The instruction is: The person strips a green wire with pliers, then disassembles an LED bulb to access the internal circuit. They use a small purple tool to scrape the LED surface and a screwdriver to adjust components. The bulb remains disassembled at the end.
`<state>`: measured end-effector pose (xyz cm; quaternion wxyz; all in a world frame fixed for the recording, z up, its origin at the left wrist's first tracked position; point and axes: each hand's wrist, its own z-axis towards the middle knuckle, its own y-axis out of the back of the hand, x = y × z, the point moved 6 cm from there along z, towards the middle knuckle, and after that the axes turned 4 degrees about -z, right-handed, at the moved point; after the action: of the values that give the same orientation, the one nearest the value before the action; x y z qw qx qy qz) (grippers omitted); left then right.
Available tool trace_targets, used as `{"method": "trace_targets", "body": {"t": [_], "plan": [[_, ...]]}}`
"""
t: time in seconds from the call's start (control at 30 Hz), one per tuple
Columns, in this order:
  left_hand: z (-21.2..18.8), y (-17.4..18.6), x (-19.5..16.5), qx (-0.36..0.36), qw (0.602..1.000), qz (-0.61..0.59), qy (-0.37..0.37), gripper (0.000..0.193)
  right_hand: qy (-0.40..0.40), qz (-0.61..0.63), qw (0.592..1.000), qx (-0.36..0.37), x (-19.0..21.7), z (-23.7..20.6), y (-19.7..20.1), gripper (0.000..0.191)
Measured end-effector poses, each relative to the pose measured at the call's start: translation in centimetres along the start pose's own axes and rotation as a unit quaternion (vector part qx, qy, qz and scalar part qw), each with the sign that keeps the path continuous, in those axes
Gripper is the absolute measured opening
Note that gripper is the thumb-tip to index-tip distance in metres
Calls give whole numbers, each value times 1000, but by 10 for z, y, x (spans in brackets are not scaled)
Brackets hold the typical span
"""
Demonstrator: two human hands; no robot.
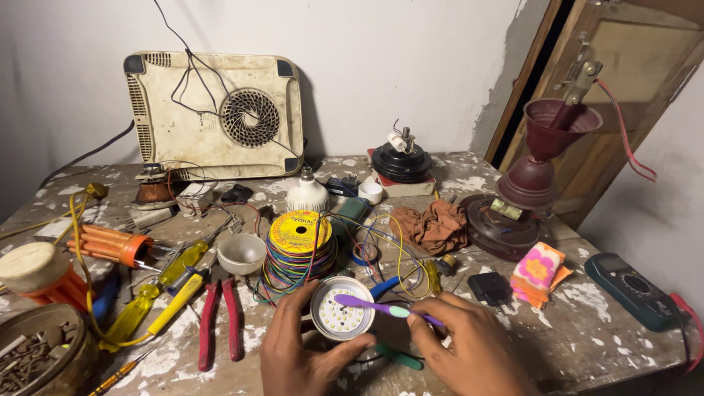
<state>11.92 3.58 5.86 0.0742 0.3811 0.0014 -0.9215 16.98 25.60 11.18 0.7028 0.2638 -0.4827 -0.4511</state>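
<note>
left hand (297, 352): lower centre of the frame, fingers closing around the round led bulb plate (339, 317), gripping its rim.
right hand (469, 348): lower right of centre, fingers pinching the purple toothbrush (374, 306); its head is lying across the plate.
red pliers (220, 317): lying left of the left hand.
wire spool (299, 246): sitting just above the plate.
white appliance (215, 114): leaning on the wall, upper left.
</note>
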Motion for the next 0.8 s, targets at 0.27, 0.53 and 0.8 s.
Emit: {"method": "trace_targets", "body": {"t": [0.27,0.53,0.8], "plan": [[-2,-6,14,9,987,-84,136,95,29,-21,999,-40,23,0,11,27],[-5,-8,30,-14,962,-150,228,88,65,-85,992,-63,54,2,13,21],[-2,-7,25,-6,961,-175,215,85,80,-163,981,-63,65,14,18,24]]}}
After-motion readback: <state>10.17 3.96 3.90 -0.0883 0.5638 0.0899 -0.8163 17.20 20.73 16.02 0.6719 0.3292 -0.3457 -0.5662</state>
